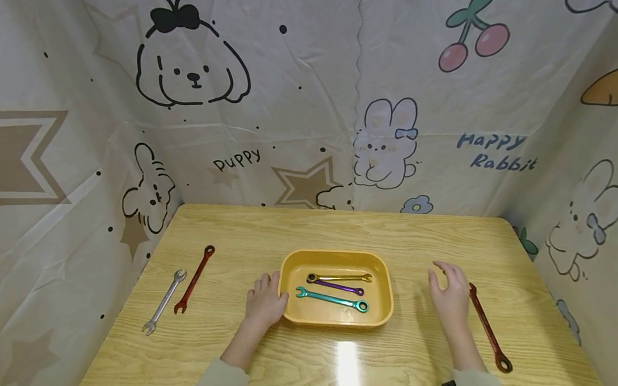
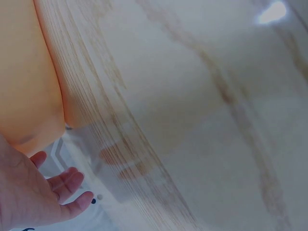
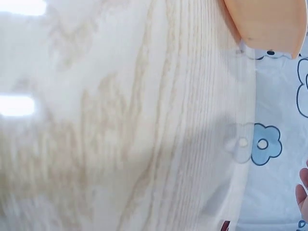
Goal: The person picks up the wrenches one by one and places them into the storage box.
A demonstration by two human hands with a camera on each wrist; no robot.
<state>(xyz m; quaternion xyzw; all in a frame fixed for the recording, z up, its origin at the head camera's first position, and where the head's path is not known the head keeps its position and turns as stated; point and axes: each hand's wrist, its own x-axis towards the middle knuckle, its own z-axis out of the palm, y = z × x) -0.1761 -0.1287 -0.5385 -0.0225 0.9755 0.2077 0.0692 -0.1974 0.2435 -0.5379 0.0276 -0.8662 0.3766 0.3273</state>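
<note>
Steadying the yellow tray (image 1: 291,260) with the left hand (image 1: 265,300), its released grip flat against the tray's left rim, would let the right hand (image 1: 450,293), relaxed and holding nothing, pinch the dark red wrench (image 1: 490,330) lying right of the tray mid-shaft.

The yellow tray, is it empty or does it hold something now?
Not empty. The yellow tray holds three wrenches: a gold wrench, a purple wrench and a teal wrench. The left hand touches its left rim.
</note>
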